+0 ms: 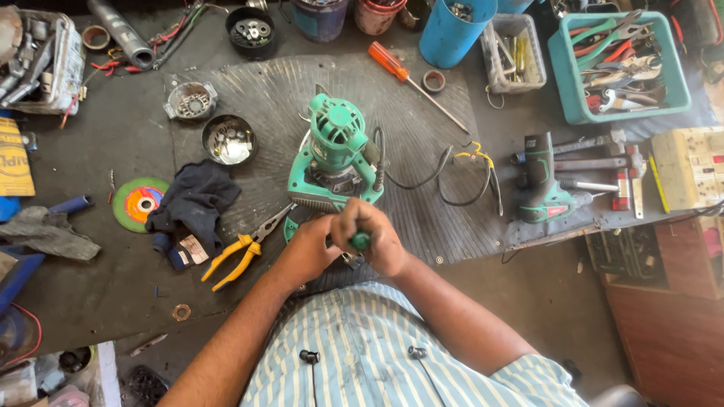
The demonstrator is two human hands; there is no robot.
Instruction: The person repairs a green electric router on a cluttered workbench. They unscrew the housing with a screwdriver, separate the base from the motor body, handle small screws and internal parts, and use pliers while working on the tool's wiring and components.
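Head view: the camera looked straight down at a dark, cluttered surface from above a striped shirt.
Right hand: the right hand was curled tight around a green-handled tool, only the handle's rounded end showing between the fingers.
Left hand: the left hand was closed beside it, touching the right; what it gripped could not be made out.
Power tool: a green electric power tool with a vented round top stood upright on a grey ribbed mat, just beyond both hands, its black cord looping off to the right.
Pliers: yellow-handled pliers lay just left of the left hand.
Nearby: a dark crumpled rag and a green grinding disc lay further left; an orange-handled screwdriver lay beyond the power tool.
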